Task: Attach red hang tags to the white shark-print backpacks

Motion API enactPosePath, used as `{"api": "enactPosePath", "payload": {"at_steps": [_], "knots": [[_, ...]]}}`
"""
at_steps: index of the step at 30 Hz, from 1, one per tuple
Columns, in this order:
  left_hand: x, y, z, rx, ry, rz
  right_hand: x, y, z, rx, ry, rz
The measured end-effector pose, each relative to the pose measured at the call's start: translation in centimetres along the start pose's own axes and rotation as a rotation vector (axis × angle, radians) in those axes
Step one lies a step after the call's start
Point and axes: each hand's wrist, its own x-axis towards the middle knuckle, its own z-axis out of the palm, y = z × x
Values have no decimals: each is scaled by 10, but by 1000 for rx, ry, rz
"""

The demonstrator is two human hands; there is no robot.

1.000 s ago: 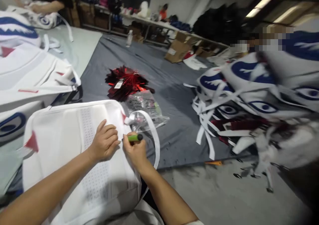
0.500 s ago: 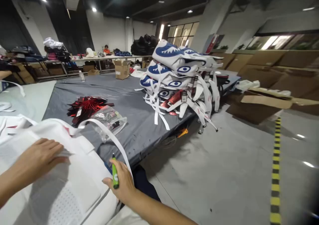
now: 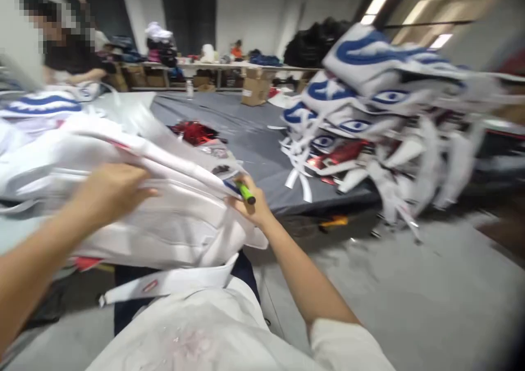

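A white bag, with straps and red bits of trim, is tilted up at the table's near edge in front of my lap. My left hand is closed on its upper side, the fingers curled into the fabric and somewhat blurred. At the bag's right end, my right hand grips a green marker and also pinches the bag's edge. Below hangs a white strap with a small red-outlined label.
A tall pile of white-and-blue shark-face bags stands on the grey-covered table at right. Red-and-black tags lie beyond my bag. More bags and a person are at left. A cardboard box stands further back.
My view has swung left. The bag, lying flatter before, is now lifted and tilted with its side facing me. My left hand, flat on it before, has curled onto it; the right keeps the marker.
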Motion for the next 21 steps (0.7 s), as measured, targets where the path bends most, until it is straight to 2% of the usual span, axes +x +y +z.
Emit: {"api": "enactPosePath", "payload": {"at_steps": [2,4,6,8,9,11,12,13,14,16,17,18,19,21], "knots": [[-3,6,25,113,-184,-51,-8,33,16,-118,44,-36],[-2,7,49,190,-266,-142,-13,49,32,-118,71,-75],[-1,7,64,207,-284,-179,-17,39,41,-125,109,-107],[0,4,70,157,-269,-156,-17,10,45,-119,61,-140],[0,3,71,113,-254,-141,-15,-7,46,-80,-47,-155],[0,-3,72,22,-217,-119,-2,-33,44,116,-450,-140],[0,-6,73,-15,-204,-112,11,-37,39,242,-620,-104],[0,-9,74,-43,-200,-108,26,-34,32,360,-700,-48],[1,-11,75,-62,-205,-107,45,-24,23,460,-615,14],[4,-14,76,-86,-231,-117,83,9,2,576,-157,128],[6,-14,76,-100,-249,-123,99,26,-5,595,32,129],[8,-15,76,-116,-267,-131,111,41,-8,595,145,117],[11,-15,75,-136,-287,-135,116,49,-6,574,157,123],[17,-15,73,-179,-331,-137,107,48,12,456,83,146]]}}
